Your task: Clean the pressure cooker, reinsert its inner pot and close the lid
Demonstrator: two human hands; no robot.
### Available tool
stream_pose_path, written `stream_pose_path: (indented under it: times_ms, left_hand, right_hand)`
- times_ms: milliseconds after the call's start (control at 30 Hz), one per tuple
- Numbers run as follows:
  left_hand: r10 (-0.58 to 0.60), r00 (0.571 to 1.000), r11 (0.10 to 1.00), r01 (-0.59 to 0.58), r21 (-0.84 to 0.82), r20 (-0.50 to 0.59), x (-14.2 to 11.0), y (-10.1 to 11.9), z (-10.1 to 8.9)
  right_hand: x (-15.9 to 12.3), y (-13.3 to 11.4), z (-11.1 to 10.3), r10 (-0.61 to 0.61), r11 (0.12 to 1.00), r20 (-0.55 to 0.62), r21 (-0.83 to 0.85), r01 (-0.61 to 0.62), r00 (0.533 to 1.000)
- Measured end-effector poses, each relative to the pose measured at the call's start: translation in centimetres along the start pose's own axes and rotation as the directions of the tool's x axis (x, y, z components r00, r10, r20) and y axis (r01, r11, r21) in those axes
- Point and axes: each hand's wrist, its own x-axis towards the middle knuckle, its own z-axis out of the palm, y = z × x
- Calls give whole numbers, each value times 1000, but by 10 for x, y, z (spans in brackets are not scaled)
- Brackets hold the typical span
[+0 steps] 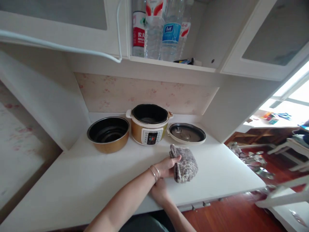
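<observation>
My left hand [167,167], with bangles at the wrist, is closed on a folded grey-brown fuzzy cloth [185,164], thumb on top, over the white counter [135,174]. My right hand [159,192] is under my left wrist, its fingers mostly hidden. Behind the hands stands an electric cooker [137,130] with a gold body, white rim and front panel, its top uncovered. To its left sits a gold pot [111,146] with a dark inside. A round lid [187,133] lies inner side up to the right of the cooker, just beyond the cloth.
Above the counter, an open cabinet shelf [169,64] holds several plastic bottles [153,37]. A white cable [72,50] crosses the cabinet at upper left. A side panel [243,106] bounds the counter on the right; metal pots [258,161] are on the floor beyond.
</observation>
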Motion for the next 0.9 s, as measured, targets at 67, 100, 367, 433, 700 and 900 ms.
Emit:
stream_pose_path:
  times_ms: [67,100,367,433,700,900]
  left_hand:
    - [26,999,995,-23,98,-25,-1,3,-8]
    - [58,997,985,-48,164,-58,-7,5,-14]
    - [571,650,804,-319,501,-502,-147,41,-97]
    - [716,354,698,-344,629,-601,-193,58,-122]
    - [723,-69,624,-362,692,-688,-302,151,-209]
    - [667,141,744,-77,664,-731,-301,195,-232]
  right_hand:
    - [2,0,-1,1,1000,17,-11,-1,1000]
    - [3,0,-1,-13,1000,23,-5,13,1000]
    - [33,-20,0,29,974,100,219,-51,995]
    - [55,-39,1,16,963,102,265,-42,995]
    - [158,-141,4,36,959,299,257,-116,954]
    - [205,-157,29,162,970,387,108,-219,908]
